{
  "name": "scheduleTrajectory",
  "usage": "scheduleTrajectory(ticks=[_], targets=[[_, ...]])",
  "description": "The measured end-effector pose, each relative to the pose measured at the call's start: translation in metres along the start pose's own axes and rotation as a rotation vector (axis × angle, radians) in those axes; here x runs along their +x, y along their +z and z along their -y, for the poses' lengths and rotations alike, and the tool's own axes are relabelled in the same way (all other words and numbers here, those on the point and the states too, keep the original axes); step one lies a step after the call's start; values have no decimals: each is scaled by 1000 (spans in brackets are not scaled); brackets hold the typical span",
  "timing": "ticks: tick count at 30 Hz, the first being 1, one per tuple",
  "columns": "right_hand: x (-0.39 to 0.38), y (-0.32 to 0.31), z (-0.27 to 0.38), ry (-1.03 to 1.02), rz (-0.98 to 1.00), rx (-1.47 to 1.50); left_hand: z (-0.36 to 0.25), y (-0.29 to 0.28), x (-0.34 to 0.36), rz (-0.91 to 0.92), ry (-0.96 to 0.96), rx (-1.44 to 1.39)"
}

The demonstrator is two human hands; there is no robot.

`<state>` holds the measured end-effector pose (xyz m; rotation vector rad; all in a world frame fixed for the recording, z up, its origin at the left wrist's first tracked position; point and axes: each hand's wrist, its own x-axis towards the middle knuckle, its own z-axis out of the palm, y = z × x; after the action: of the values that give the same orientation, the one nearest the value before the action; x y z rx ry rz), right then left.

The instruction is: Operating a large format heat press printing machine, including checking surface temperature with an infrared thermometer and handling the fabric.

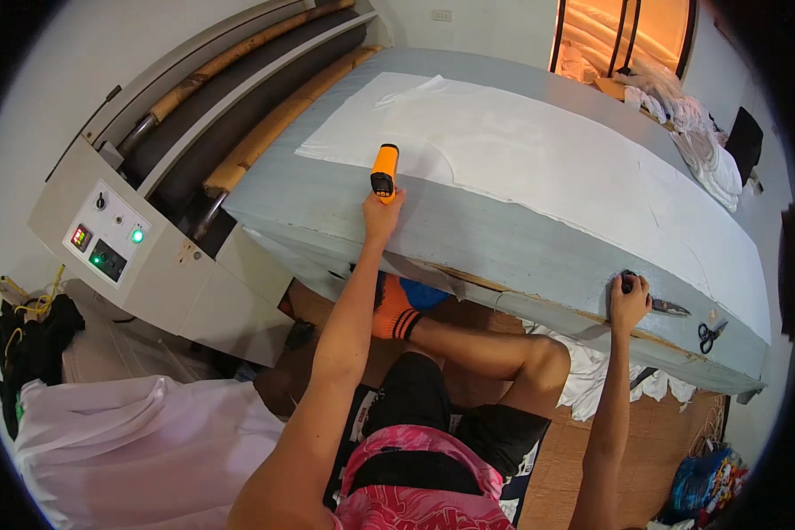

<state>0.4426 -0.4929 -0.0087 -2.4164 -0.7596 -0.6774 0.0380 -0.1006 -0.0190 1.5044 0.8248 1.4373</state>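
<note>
My left hand (382, 212) is closed round the grip of an orange and black infrared thermometer gun (385, 170), raised over the left part of the table's near side. White fabric (539, 146) lies spread across the table beyond it, with a loose fold at its far left. At the near right edge, my right hand (630, 306) is closed on black-handled shears (670, 307); the dark blades stick out to the right past my fingers. A smaller pair of black scissors (708, 337) lies just right of them, apart from my hand.
The grey-covered table (327, 203) has a worn near edge. Left of it stands a roller machine (230, 132) with a lit control panel (108, 234). White cloth (141, 442) hangs at lower left; more fabric (680, 124) is heaped at far right. A colourful bag (707, 486) sits on the floor.
</note>
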Motion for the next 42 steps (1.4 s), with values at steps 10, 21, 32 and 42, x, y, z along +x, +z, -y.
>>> scheduleTrajectory(ticks=[10,21,32,42], targets=[[0,6,-1,-28,-46,-47,3,5,1,-8,-73,-16],[0,7,-9,-84,-28,-54,3,-2,-2,-42,-116,62],[10,19,-26,-41,72,-180,-27,1,-9,-106,-16,-41],[14,26,-34,-56,39,-207,-29,4,-8,-114,11,36]])
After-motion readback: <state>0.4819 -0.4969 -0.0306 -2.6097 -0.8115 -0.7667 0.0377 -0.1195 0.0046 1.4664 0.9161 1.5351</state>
